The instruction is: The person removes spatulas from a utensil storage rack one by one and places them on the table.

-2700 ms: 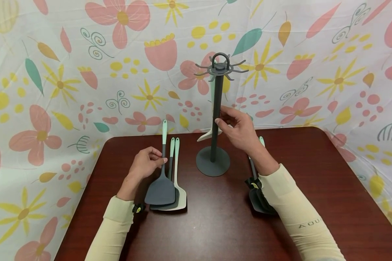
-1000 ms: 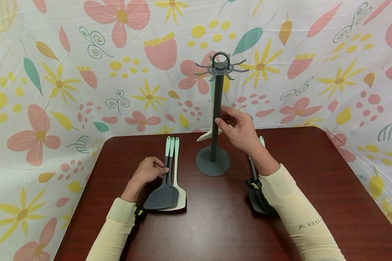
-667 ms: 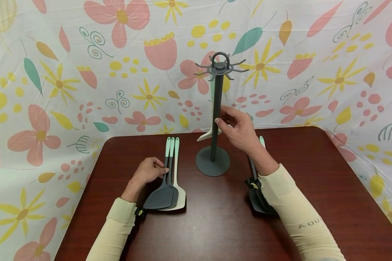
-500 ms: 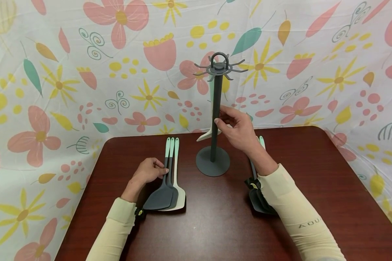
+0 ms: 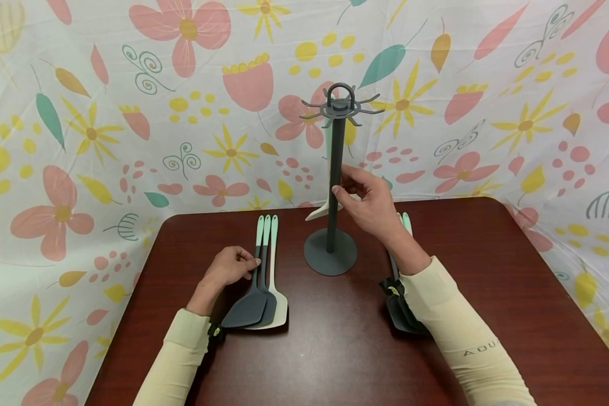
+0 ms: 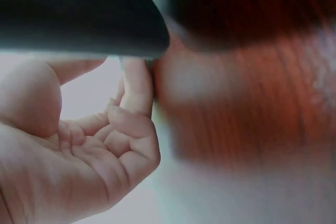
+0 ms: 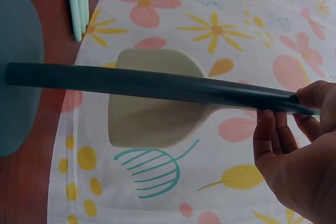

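In the head view my left hand (image 5: 230, 265) pinches the shaft of a dark grey spatula (image 5: 246, 309) with a mint handle end. That spatula overlaps a second grey spatula (image 5: 270, 309) and a cream one (image 5: 281, 307), fanned side by side on the table. Up close in the left wrist view, a dark blade (image 6: 79, 17) hides my fingertips. My right hand (image 5: 369, 201) grips the post of a grey utensil stand (image 5: 337, 152) at mid-height. Behind the post hangs a cream spatula (image 7: 157, 98), its broad blade seen in the right wrist view.
On the right, more dark utensils (image 5: 402, 313) with mint handles lie partly under my right forearm. The stand's round base (image 5: 330, 262) sits on the brown table (image 5: 335, 349). A flowered cloth (image 5: 182, 101) hangs behind the table's back edge.
Since the oldest frame, my left hand has brought the front grey spatula down and toward me, its handle now level with the other two. My right hand has stayed on the post.
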{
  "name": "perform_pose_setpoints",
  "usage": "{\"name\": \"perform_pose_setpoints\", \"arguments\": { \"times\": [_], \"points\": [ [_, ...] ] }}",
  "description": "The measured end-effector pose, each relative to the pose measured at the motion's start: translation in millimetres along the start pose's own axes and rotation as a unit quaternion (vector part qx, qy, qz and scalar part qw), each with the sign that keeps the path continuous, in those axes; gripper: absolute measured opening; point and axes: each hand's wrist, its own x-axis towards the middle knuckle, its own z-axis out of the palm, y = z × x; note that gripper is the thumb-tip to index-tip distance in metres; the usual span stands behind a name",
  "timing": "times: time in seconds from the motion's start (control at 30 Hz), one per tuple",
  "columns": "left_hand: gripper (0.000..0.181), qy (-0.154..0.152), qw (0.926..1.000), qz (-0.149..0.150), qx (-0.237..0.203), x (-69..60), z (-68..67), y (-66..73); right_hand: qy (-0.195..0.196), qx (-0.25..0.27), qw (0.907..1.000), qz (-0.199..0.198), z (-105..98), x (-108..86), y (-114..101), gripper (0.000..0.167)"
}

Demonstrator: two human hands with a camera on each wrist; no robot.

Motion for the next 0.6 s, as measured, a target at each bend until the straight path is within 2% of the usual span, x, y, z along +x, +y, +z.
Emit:
{"name": "perform_pose_setpoints", "arguments": {
  "times": [0.17,0.4,0.6],
  "points": [
    [0.025,0.002,0.9999,0.008,-0.014,0.0,-3.8,1.4,0.006,0.000,1.0000,-0.001,1,-0.8,-1,0.035],
    [0.023,0.006,0.9996,0.028,-0.006,-1.0,-8.8,5.7,0.015,0.003,0.9999,0.003,1,-2.6,-1,0.037],
    [0.022,0.022,0.9981,0.057,0.001,-4.4,-16.8,17.9,0.020,0.001,0.9997,-0.011,2,-2.2,-1,0.036]
  ]
}}
